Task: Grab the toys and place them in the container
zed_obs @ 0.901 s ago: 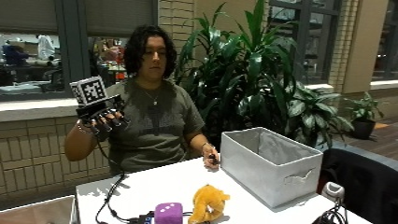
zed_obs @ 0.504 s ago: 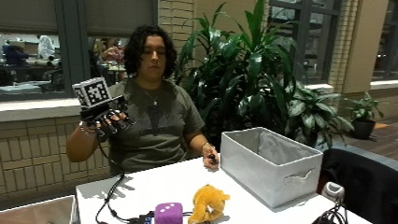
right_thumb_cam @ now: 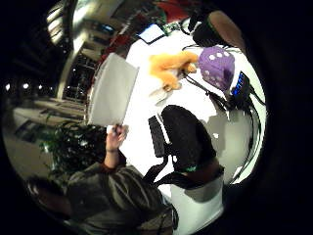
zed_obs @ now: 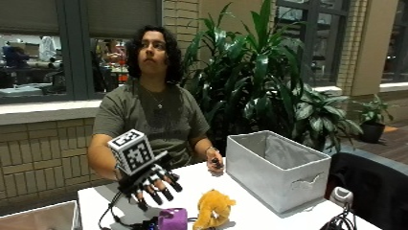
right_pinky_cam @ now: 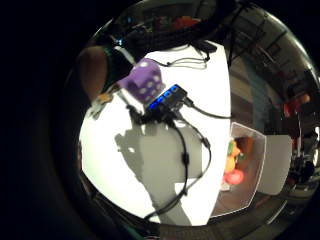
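Note:
In the outside view my gloved right hand (zed_obs: 153, 184) hovers palm down above the white table (zed_obs: 252, 215), fingers spread and straight, holding nothing. Just below and in front of it sits a purple plush die (zed_obs: 173, 219), with a yellow-orange plush toy (zed_obs: 213, 208) lying beside it. The grey fabric container (zed_obs: 277, 167) stands open at the table's right. The thumb side palm view shows the die (right_thumb_cam: 217, 66), the orange toy (right_thumb_cam: 171, 66) and the container (right_thumb_cam: 111, 90). The die (right_pinky_cam: 142, 80) also shows in the little finger side palm view.
A black hub with blue lights (right_pinky_cam: 166, 98) and several cables (right_pinky_cam: 187, 155) lie on the table beside the die. The person's bare left hand (zed_obs: 215, 163) rests near the container. A box holding colourful items (right_pinky_cam: 240, 167) sits off the table's edge. Large plants (zed_obs: 267, 81) stand behind.
My right hand has come down from shoulder height to just above the table, over the purple die. The toys and the container have stayed in place.

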{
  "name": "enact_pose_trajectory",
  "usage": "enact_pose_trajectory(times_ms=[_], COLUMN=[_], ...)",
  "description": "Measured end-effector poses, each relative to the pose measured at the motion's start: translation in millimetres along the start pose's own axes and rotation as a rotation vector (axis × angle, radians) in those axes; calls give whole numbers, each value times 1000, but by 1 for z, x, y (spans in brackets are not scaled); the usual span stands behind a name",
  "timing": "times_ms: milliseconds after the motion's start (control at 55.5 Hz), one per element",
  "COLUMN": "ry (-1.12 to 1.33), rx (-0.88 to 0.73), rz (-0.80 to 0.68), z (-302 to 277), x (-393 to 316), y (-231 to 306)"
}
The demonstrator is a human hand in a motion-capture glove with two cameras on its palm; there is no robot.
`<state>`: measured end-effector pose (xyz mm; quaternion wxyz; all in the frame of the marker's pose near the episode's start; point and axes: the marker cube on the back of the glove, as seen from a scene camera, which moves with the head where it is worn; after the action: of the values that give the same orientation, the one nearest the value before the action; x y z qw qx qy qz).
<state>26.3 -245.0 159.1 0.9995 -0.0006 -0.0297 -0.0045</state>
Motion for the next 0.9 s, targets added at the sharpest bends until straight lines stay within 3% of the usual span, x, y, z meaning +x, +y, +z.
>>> enact_pose_trajectory(times_ms=[162, 270, 468, 577, 685, 811, 901], ry=[87, 178, 297, 299, 174, 65, -17], rx=[16, -99, 37, 198, 219, 210, 247], rz=[148, 184, 109, 100, 82, -40, -209], z=[55, 81, 90, 72, 32, -12, -45], x=[11, 21, 22, 28, 10, -62, -131], y=[-50, -68, -79, -75, -63, -32, -18])
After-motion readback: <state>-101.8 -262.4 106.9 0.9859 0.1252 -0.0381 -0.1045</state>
